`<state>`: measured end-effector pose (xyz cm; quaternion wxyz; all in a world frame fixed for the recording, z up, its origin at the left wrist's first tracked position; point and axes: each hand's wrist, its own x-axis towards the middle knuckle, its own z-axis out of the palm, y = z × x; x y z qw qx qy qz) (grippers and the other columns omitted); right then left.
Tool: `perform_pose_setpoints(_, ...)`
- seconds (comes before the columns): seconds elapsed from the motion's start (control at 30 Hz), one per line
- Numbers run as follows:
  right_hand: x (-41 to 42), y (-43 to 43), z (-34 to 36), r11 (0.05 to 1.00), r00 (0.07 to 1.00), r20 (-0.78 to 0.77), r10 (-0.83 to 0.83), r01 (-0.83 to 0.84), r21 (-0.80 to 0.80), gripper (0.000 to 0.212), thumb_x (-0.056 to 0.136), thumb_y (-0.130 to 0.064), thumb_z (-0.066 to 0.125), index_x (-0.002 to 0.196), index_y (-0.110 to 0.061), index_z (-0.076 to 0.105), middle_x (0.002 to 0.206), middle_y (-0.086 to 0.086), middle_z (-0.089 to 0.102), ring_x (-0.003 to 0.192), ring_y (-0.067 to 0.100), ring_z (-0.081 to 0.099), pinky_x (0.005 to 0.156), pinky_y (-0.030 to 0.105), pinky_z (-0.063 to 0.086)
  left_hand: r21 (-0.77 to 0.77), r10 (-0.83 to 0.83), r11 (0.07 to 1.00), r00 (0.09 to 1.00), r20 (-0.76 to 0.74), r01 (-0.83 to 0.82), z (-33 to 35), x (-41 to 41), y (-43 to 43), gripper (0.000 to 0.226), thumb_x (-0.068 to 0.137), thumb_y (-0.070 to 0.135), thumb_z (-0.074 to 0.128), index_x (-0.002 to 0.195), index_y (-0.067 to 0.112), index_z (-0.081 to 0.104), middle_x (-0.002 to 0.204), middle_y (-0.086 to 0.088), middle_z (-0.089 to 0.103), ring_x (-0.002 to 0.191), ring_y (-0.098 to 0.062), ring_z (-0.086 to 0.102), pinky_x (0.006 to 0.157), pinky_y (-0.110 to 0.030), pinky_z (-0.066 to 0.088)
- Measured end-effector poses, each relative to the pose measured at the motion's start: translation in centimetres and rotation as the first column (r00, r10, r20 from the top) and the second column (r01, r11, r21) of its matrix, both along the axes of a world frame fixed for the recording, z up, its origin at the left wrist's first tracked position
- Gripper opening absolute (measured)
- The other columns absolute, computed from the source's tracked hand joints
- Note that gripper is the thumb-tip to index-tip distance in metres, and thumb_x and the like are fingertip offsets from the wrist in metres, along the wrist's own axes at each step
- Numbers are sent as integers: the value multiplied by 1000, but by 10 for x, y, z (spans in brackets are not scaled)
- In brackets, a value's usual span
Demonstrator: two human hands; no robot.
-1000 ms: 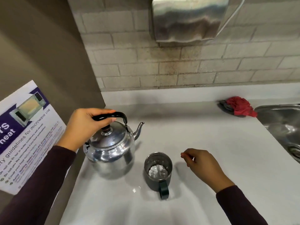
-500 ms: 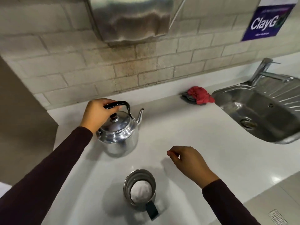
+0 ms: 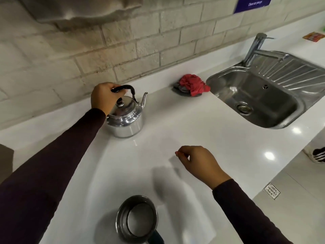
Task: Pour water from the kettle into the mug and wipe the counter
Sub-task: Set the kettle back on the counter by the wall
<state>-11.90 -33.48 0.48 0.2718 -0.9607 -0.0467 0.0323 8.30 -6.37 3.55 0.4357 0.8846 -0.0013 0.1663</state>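
Note:
A shiny steel kettle (image 3: 125,118) with a black handle stands upright on the white counter (image 3: 193,131), spout pointing right. My left hand (image 3: 103,96) is closed around that handle. A steel mug (image 3: 138,219) with a dark handle stands near the counter's front edge, holding water. Hovering over the counter to the right of the mug, my right hand (image 3: 198,162) has its fingers loosely curled and holds nothing. A crumpled red cloth (image 3: 193,84) lies at the back, just left of the sink.
A steel sink (image 3: 260,97) with a tap (image 3: 255,48) is set into the counter at the right. A brick wall runs behind, with a metal dispenser (image 3: 79,9) mounted above the kettle. The floor with a drain grate (image 3: 271,191) shows at the lower right.
The view has swung right and back, bringing the sink in. The kettle now stands farther from the mug, toward the wall, my left hand still on its handle. My right hand stays curled.

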Motion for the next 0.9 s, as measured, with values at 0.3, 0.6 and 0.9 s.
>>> perform_pose_setpoints(0.3, -3, -13, -8, 999, 999, -37, -28, 27, -21, 29, 95, -34, 46, 87, -15, 66, 75, 8, 70, 72, 26, 60, 65, 35, 49, -34, -38, 999, 999, -13, 37, -20, 35, 2, 38, 67, 45, 76, 92, 17, 75, 78, 6, 70, 58, 17, 61, 57, 1, 45)
perform_pose_setpoints(0.6, -10, -9, -9, 1000, 1000, -25, -16, 15, -26, 28, 95, -34, 47, 87, -15, 66, 75, 8, 70, 71, 25, 60, 64, 33, 48, 232, -63, 971, 998, 30, 55, -24, 45, 17, 34, 93, 31, 52, 117, 12, 67, 109, -16, 63, 102, -26, 56, 96, -30, 45)
perform_pose_setpoints(0.9, -17, -4, -7, 998, 999, 16, 29, -28, -49, 28, 95, -34, 46, 85, -15, 65, 74, 6, 70, 70, 24, 59, 60, 31, 44, 534, 167, 840, 983, -79, -100, -61, 11, 43, 47, 95, 10, 42, 141, 4, 39, 146, -21, 42, 125, -46, 41, 99, -50, 34)
